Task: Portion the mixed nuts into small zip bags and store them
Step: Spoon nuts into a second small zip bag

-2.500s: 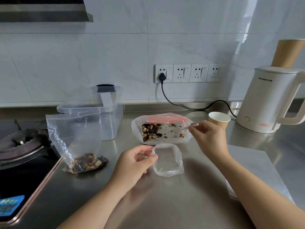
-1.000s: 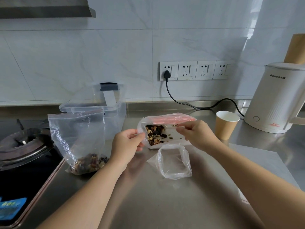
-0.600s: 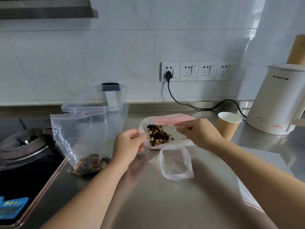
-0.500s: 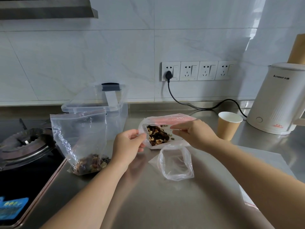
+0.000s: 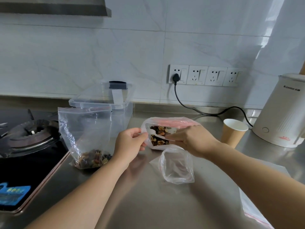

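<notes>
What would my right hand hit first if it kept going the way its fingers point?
The right hand points left into the open nut bag; it would likely meet the nuts first, though depth is unclear.

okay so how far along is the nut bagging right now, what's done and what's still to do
Done: nothing sealed or stored that I can see. The large zip bag beside the stove stands open with some nuts at its bottom.

In hand: the left hand pinches the rim of the nut bag while the right hand reaches into its mouth.

Left: the small zip bag stands open and looks empty; the clear storage box behind looks empty too.
</notes>
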